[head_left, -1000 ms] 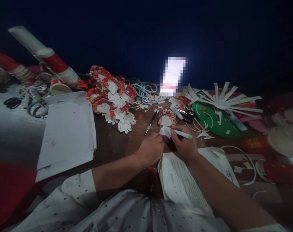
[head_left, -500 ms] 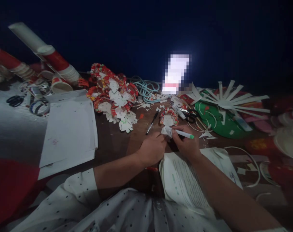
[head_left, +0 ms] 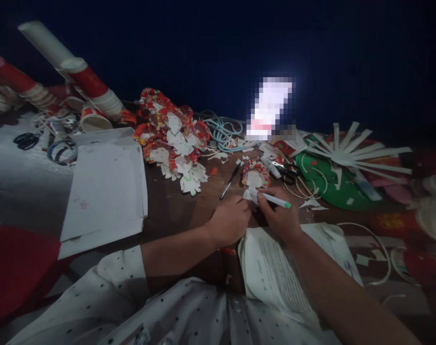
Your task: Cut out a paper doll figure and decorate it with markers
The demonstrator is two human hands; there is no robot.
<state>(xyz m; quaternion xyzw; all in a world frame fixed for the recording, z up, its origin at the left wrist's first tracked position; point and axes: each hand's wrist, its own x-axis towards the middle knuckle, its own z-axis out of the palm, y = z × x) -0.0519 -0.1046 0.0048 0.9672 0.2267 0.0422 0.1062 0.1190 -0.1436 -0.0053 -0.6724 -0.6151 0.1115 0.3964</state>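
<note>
Between my hands lies a small paper doll (head_left: 255, 178) with a red patterned ruffle round its head and a white cut-paper body. My left hand (head_left: 231, 221) is closed at the lower left edge of the white paper body, holding it. In my right hand (head_left: 279, 215) a white marker pen (head_left: 275, 199) with a green end is gripped, its tip side against the paper body. A black pen (head_left: 230, 182) lies on the table just beyond my left hand. Black-handled scissors (head_left: 288, 171) rest to the right of the doll.
A pile of similar paper dolls (head_left: 174, 139) sits left of centre, with white cardboard sheets (head_left: 106, 191) further left. Blue cord (head_left: 223, 132) and a bright, blurred screen (head_left: 270, 108) are behind. On the right are a green disc (head_left: 318, 184), white paper strips (head_left: 347, 155) and a printed booklet (head_left: 271, 268).
The whole view has shifted slightly, so most things appear a little further right. Both hands keep their holds on the paper doll and the marker pen.
</note>
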